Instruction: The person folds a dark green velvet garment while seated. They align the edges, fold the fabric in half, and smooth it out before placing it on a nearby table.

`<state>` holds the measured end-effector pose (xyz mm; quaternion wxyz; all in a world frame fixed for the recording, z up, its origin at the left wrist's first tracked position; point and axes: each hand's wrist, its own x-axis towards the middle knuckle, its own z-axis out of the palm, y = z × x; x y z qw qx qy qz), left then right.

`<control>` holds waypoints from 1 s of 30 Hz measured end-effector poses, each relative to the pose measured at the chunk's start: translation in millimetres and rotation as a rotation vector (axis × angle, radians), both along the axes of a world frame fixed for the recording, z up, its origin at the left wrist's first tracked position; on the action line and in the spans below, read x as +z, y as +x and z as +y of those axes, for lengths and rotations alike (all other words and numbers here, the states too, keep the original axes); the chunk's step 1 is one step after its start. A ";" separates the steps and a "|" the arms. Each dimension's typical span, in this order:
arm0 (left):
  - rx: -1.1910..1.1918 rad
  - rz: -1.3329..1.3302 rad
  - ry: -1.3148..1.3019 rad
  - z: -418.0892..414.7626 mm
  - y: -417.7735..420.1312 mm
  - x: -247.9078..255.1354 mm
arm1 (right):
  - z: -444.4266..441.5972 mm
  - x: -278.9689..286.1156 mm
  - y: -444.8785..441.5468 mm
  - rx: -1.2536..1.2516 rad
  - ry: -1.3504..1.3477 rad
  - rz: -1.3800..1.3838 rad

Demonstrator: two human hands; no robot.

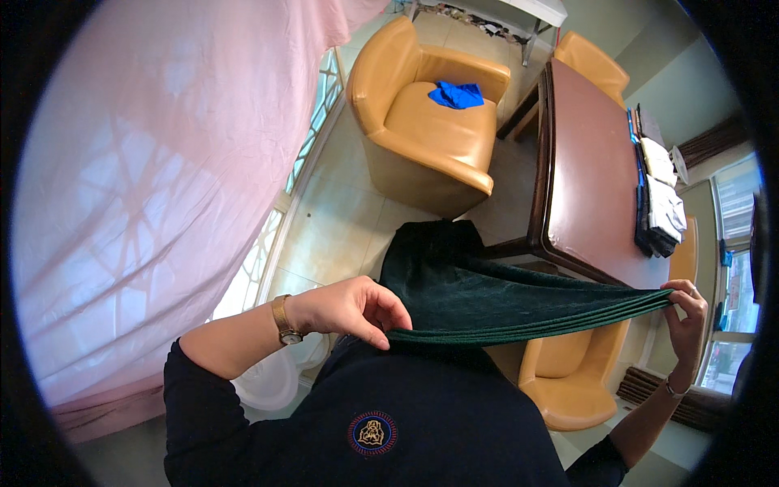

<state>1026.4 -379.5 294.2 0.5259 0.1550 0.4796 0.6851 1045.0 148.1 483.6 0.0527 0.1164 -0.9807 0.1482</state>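
A dark green cloth (487, 292), folded into several layers, is stretched between my two hands. My left hand (359, 310) pinches the layered edge at its left end, close to my body. At the far right, my right hand (686, 307) grips the other end of the same edge. From the taut edge the cloth hangs down in front of me, its darker lower part beside the table leg. Where its lowest part rests cannot be told.
A tan armchair (438, 140) with a blue cloth (456, 95) on its seat stands ahead. The brown table (590, 182) at right bears stacked folded clothes (663, 210). Another tan chair (566, 383) is near my right arm. A pink curtain (164, 182) hangs at left, above a white plastic basin (268, 383).
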 end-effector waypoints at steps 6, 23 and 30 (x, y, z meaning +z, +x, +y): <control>0.034 -0.135 -0.089 -2.5 -5.1 7.2 | 0.0 -0.3 0.0 -0.016 0.007 -0.022; 0.172 -0.042 -0.073 7.5 3.2 9.3 | 0.2 -4.7 7.7 -0.010 -0.014 -0.017; 0.143 0.007 -0.190 8.8 -0.8 18.5 | 5.2 -4.9 9.4 -0.001 0.035 -0.013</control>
